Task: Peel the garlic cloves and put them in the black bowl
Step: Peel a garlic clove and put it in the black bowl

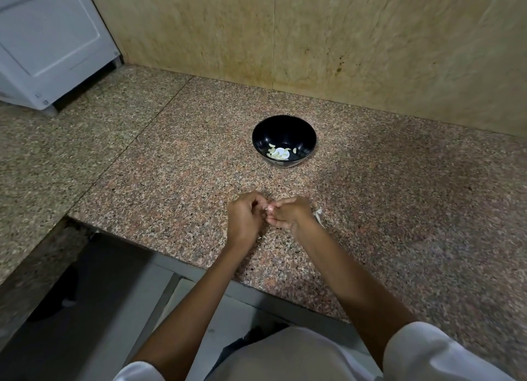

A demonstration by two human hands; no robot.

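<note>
While the left hand [245,218] and right hand [288,213] meet fingertip to fingertip low over the counter [399,195], both curl their fingers round one small pale clove [270,208] — pinched between them, mostly hidden. At 12 o'clock from the hands, well apart, the bowl [265,129] stands upright on the counter, a few peeled cloves [278,153] lying in its bottom. Just beside the right hand, at 3 o'clock, pale scraps of peel [318,215] lie on the counter.

No text, label or number can be read anywhere.
</note>
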